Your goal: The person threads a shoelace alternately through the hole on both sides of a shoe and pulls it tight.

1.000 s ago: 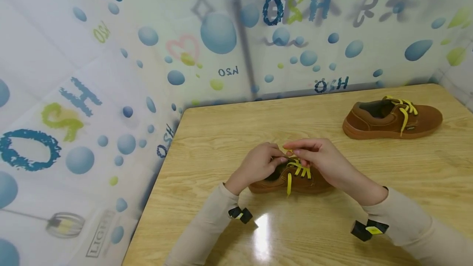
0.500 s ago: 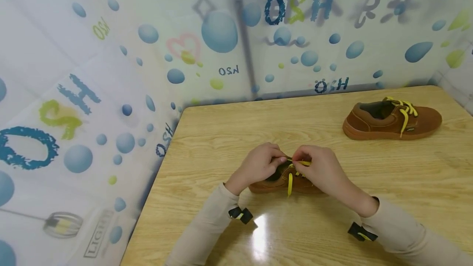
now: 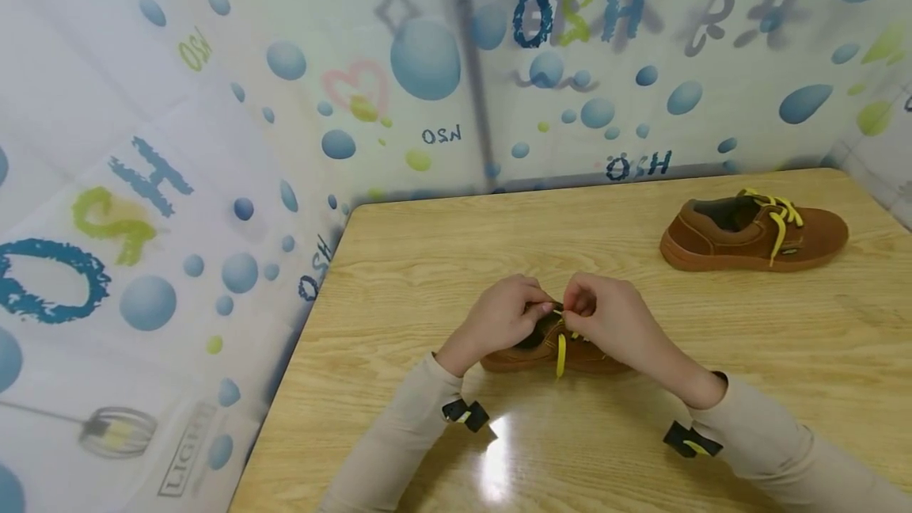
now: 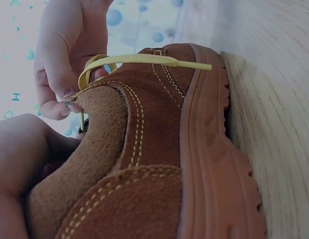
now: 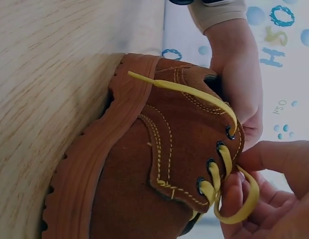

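A brown suede shoe (image 3: 513, 360) with yellow stitching stands upright on the table between both hands, toe to the right. My left hand (image 3: 502, 313) holds it at the top of its opening, by the tongue or far flap; which one is hidden. With thumb and fingertips my right hand (image 3: 616, 319) pinches at the yellow shoelace (image 5: 239, 216), close to the upper eyelets. The lace bends in a loop by those fingers in the right wrist view. Its other end, the lace tip (image 4: 194, 65), hangs over the near side from the top eyelet. The fingers partly cover the lacing.
A matching brown shoe (image 3: 755, 236), laced in yellow, stands at the back right of the wooden table (image 3: 427, 252). Behind the table rises a patterned wall (image 3: 606, 117), with another along the left side.
My right hand has drawn in closer to the top eyelets, bringing the lace along, and its fingertips now lie near the left thumb. The left hand keeps its hold on the shoe.
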Demonstrator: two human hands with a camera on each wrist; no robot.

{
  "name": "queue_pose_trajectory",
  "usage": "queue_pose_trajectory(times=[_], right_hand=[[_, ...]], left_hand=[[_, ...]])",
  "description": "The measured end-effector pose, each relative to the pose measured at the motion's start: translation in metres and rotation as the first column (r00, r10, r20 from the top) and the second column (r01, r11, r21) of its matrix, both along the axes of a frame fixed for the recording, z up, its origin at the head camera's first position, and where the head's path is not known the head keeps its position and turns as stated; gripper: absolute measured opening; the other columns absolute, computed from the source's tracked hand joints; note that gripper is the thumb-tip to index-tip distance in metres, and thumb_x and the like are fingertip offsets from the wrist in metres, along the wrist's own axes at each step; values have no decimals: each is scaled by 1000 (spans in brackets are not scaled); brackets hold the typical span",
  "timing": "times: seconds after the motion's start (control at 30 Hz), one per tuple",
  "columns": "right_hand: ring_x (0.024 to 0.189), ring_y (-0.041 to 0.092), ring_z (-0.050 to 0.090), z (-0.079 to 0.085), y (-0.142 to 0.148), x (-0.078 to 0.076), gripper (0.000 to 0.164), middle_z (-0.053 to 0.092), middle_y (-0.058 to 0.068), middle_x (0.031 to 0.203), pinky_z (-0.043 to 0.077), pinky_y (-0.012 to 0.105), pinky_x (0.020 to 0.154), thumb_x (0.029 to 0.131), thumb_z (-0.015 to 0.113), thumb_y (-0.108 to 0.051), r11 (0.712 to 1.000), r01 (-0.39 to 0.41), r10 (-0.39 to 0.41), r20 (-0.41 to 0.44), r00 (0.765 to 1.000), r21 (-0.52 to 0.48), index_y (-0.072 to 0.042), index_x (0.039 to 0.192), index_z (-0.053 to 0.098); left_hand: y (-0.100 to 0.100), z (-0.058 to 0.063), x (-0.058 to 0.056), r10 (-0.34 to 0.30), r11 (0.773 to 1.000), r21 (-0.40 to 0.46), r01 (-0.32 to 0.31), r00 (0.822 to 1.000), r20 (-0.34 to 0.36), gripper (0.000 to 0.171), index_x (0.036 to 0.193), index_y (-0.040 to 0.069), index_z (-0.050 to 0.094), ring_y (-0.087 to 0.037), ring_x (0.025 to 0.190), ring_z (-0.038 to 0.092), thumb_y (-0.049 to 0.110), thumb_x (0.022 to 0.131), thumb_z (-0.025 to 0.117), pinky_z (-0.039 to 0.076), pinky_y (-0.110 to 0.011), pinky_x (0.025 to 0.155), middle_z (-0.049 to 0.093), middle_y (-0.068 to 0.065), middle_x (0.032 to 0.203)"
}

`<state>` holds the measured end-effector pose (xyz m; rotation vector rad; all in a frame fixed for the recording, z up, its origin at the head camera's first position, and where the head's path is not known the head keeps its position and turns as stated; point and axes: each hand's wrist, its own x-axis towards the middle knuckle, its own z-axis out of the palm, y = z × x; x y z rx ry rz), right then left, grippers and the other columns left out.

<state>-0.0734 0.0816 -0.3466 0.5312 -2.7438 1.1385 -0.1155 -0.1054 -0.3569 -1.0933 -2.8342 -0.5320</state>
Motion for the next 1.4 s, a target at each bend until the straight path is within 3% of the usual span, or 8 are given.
queue_pose_trajectory(times=[0.27,0.53,0.83,0.97,1.07,1.23,1.33,1.4], right_hand=[[56,10,50,-4,-4,-6,15,59,-3,65,40,24,51,79,67,-8,999,25,-24,52,998,-27,-18,77,57],[57,9,51,-8,-12,1,15,61,-3,65,41,21,51,77,68,-7,991,111,-116,-55,992,-73,-18,75,58],[59,6,53,-15,-14,3,15,62,-3,66,43,20,52,79,68,-6,986,149,-159,-136,978,-77,-17,75,59],[59,7,54,-13,-17,4,12,63,-3,67,42,21,51,79,70,-11,985,171,-174,-125,977,-34,-17,76,60],[58,6,55,-13,-18,4,13,65,-3,68,41,21,51,80,72,-13,983,183,-183,-140,973,-8,-17,77,60],[52,5,54,-11,-17,5,13,68,-1,66,38,20,46,80,73,-15,983,181,-173,-206,963,19,-17,79,61],[51,3,53,-10,-16,6,10,69,-1,67,38,20,45,82,72,-18,986,165,-154,-210,966,38,-16,84,62],[51,3,52,-9,-13,6,10,69,-1,68,39,20,46,84,71,-21,987,157,-146,-182,972,44,-16,87,63]], left_hand=[[1,-1,4,42,999,9,-41,999,-27,20,96,20,75,-5,76,55,26,94,56,44,-16,67,65,9,83],[2,1,6,63,998,12,-62,996,-71,19,93,20,75,-6,75,56,25,93,57,44,-16,66,66,9,82],[2,0,4,55,998,14,-55,997,-54,19,95,21,75,-5,72,54,26,94,56,42,-16,64,65,9,81],[0,2,1,37,999,21,-38,999,20,22,99,19,75,-5,69,51,28,95,55,39,-15,61,63,8,80],[-1,5,-5,17,997,77,-28,991,133,25,98,17,75,-5,68,51,28,97,52,39,-15,61,65,5,80],[-1,7,-20,-41,974,224,-37,942,334,20,93,14,75,-5,70,52,24,94,58,41,-15,63,73,-1,89],[1,9,-25,-37,972,227,-61,914,404,15,92,14,75,-5,72,53,22,92,62,43,-15,65,73,0,91],[3,12,-25,-11,976,204,-81,909,416,15,91,13,74,-6,71,53,22,92,61,43,-16,65,73,-1,90]])
